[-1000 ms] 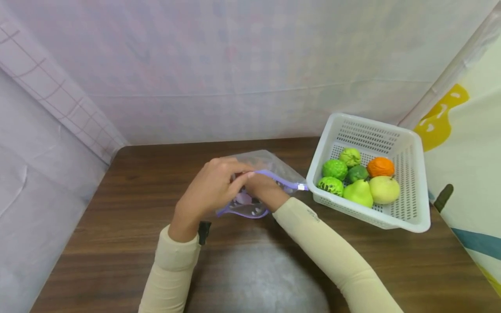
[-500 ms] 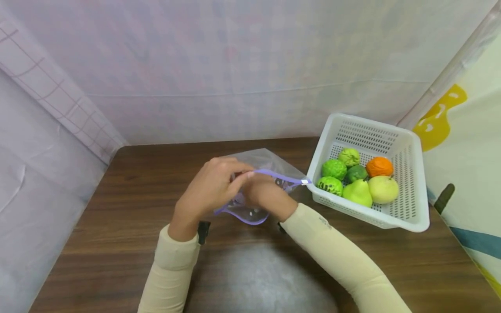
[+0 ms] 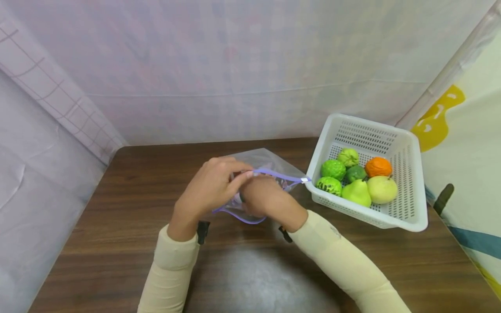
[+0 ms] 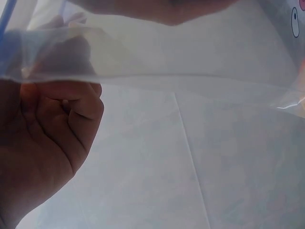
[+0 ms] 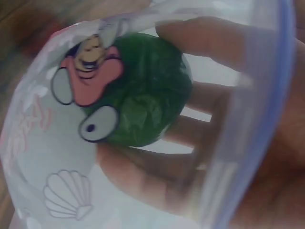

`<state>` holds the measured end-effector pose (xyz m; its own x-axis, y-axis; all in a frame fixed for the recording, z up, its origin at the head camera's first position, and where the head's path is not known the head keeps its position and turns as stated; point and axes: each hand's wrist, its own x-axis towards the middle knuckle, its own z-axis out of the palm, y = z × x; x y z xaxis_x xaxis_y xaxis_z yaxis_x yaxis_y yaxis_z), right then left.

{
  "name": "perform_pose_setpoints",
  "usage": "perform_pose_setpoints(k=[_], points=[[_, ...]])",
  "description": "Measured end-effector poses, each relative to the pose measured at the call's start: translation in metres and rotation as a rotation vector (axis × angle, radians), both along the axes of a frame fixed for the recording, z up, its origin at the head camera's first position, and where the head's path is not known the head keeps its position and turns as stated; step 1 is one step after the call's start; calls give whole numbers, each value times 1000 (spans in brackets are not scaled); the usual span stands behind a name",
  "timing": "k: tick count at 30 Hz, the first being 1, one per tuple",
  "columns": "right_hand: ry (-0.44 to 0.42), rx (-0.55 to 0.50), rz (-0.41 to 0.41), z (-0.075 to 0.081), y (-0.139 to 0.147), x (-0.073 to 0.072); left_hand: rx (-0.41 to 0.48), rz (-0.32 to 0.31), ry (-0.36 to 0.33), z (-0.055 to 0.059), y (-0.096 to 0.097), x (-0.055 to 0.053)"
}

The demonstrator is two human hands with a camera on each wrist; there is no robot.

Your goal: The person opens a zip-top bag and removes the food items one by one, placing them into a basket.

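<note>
A clear zip bag [image 3: 270, 159] with a purple zip edge and printed cartoon pictures lies on the table, its mouth parted toward me. My left hand [image 3: 214, 187] pinches the bag's edge at the left of the mouth. My right hand [image 3: 270, 198] is inside the mouth. In the right wrist view, through the printed film, its fingers [image 5: 205, 40] curl round a dark green round fruit [image 5: 152, 95]. The exact kind of fruit cannot be told. The left wrist view shows the left hand [image 4: 57, 119] with curled fingers, partly behind the film.
To the right a white perforated basket [image 3: 407, 224] holds several fruits, among them an orange mandarin [image 3: 378, 167], a green pear [image 3: 357, 193] and a pale yellow-green round fruit [image 3: 382, 189]. The bag's white zip slider [image 3: 305, 180] is close to the basket's rim. A curtain [image 3: 235, 87] hangs behind the table.
My right hand has drawn slightly back and to the right at the bag's mouth. The zip slider's end has risen a little. My left hand has stayed in place.
</note>
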<state>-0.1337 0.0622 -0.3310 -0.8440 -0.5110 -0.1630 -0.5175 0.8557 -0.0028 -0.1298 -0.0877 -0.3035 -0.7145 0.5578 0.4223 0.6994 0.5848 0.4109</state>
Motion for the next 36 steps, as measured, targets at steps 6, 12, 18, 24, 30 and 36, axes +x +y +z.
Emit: perform_pose_setpoints(k=[6,12,18,24,30,36], points=[[5,-52,61,6,1,10,5,3,-1,0,-1,1],[3,-64,112,10,2,19,1,14,-18,1,-2,2],[48,-101,160,15,6,29,4,21,-16,1,-2,2],[96,-111,192,24,10,39,8,24,-9,2,-3,3],[103,-112,222,34,14,49,10,13,-20,2,-4,2],[124,-116,256,40,18,56,9,9,-21,1,-5,3]])
